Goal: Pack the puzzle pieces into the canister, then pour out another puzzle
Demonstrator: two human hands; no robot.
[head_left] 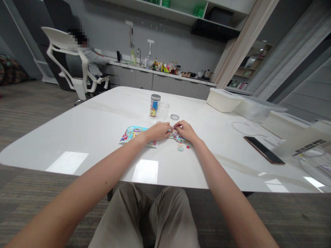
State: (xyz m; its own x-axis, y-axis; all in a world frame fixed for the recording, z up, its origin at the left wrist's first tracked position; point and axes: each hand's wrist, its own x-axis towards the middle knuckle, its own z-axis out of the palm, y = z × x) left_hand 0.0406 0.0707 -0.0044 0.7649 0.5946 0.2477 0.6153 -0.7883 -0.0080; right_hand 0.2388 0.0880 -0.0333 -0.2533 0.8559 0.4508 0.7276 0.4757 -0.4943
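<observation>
A heap of small colourful pieces, apparently jigsaw pieces (178, 137), lies on the white table, with a few loose ones at its near side. My left hand (160, 131) is at the heap's left edge, its fingers bent together and their tips close to my right hand. From the other side my right hand (186, 131) reaches over the heap, thumb and fingers pinched at its far edge. What either hand holds is too small to make out. Partly under my left wrist lies a bright cartoon picture sheet (131, 133).
Beyond my hands stand a cartoon-labelled jar (155, 106) with a grey lid, a clear jar (164, 111) and a loose round lid (174, 117). To the right are a dark phone (263, 150), a cable and plastic bins (224, 100). A person sits on a chair (84, 74) at back left.
</observation>
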